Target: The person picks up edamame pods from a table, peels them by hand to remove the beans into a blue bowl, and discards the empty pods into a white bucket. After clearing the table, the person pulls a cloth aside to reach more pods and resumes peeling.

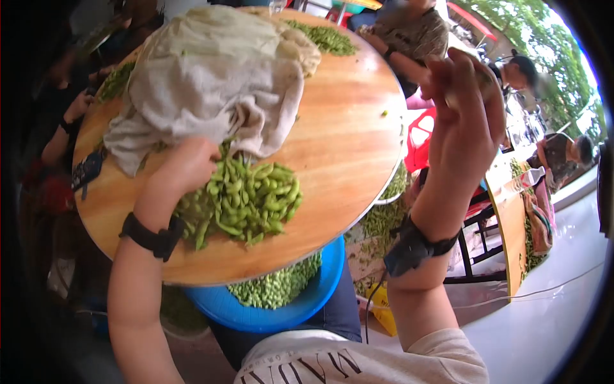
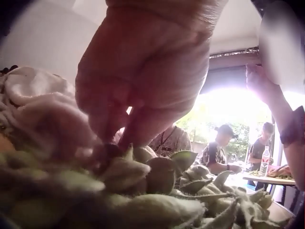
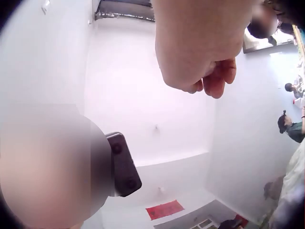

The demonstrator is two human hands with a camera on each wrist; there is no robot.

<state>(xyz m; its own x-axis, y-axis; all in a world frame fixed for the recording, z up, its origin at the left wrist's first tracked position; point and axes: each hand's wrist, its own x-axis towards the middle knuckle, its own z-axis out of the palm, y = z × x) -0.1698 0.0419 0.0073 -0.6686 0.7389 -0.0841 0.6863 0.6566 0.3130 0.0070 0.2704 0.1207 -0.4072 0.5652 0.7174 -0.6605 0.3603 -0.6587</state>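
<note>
My left hand (image 1: 192, 163) reaches down into a heap of green edamame pods (image 1: 256, 198) on the round wooden table. Seen from the left wrist, its thumb and fingertips (image 2: 113, 145) come together on a pod (image 2: 126, 171) at the top of the heap. A pale cloth (image 1: 211, 89) lies bunched just beyond this hand. My right hand (image 1: 467, 102) is raised well above the table's right side, with loosely bent fingers and nothing visible in them. Below the table edge, a blue basin (image 1: 332, 275) on my lap holds shelled green beans (image 1: 278, 288).
More pods (image 1: 326, 38) lie at the table's far edge. A dark phone-like object (image 1: 87, 169) sits at its left. People (image 1: 409, 32) sit around it. A red stool (image 1: 420, 137) stands to the right, near a second table (image 1: 505, 217) with a bottle (image 1: 531, 178). Pods litter the floor.
</note>
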